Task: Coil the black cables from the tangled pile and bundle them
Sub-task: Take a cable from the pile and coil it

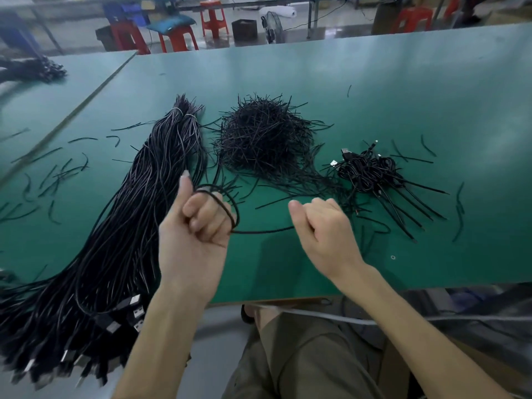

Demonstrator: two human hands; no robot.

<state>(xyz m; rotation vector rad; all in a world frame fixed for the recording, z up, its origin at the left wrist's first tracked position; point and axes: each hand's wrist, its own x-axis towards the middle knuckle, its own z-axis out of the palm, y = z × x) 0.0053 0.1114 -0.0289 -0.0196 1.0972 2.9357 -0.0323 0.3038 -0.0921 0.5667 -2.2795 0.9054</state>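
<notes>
My left hand is raised over the green table with a black cable looped round its curled fingers, thumb up. The cable's free run stretches right to my right hand, which pinches it in a closed fist. A long thick bundle of black USB cables lies to the left, its plugs hanging over the near edge. Behind the hands sits a tangled pile of short black ties. Several coiled, tied cables lie to the right.
Loose black tie pieces are scattered over the left and right of the table. Another dark bundle lies on the adjoining table at far left. Red stools and boxes stand beyond the far edge.
</notes>
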